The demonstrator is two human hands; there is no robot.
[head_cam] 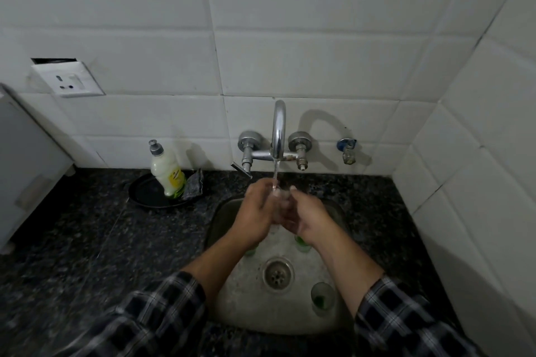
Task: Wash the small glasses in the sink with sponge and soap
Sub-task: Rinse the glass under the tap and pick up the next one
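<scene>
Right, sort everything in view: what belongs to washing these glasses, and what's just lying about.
For the job: left hand and right hand, holding what looks like a clear glass under the running faucet; green-bottomed glass in the sink; soap bottle; sponge.
Lying about: wall socket; blue-handled valve; grey box at left.

Soap bottle (166, 174) and sponge (193, 185) sit on a plate (145, 196) left of sink (249, 309)

Both forearms stretched forward, left hand (256, 211) and right hand (309, 216) meeting, fingers of each curled round 1 small glass (285, 196) between them
</scene>
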